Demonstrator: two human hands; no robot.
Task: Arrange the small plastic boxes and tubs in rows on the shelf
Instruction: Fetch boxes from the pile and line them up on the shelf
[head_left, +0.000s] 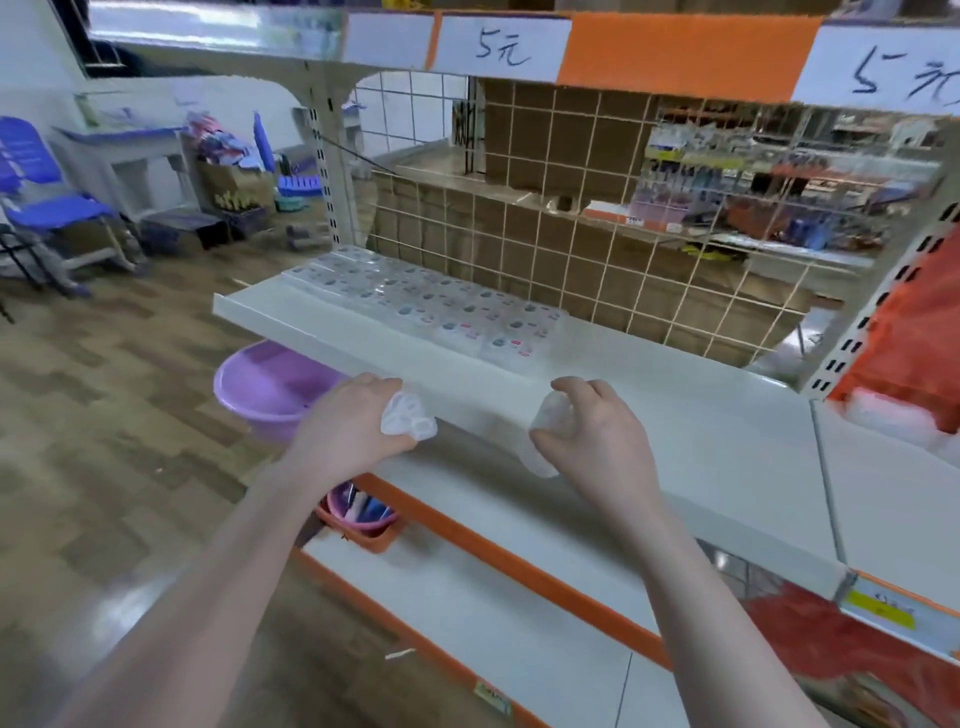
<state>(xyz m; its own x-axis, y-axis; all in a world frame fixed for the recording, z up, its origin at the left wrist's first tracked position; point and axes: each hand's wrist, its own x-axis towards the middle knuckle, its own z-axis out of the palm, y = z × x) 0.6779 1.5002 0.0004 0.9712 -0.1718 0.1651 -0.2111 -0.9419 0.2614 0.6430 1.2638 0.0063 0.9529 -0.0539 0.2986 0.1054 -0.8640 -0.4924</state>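
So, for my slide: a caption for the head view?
Both hands, left and right, hold clear plastic tubs before a shelf of arranged boxes.

Two hands with clear tubs at the front edge of the shelf

The left hand (353, 421) grips a clear tub (408, 415) and the right hand (592, 431) grips another tub (545, 441), both just before the front edge of the white shelf (675, 415). On the shelf, at its back left part, clear boxes (441, 306) lie in rows against the wire grid (571, 270). Below the shelf's left end a purple basin (270, 384) shows, and under the shelf an orange basket (363, 525).
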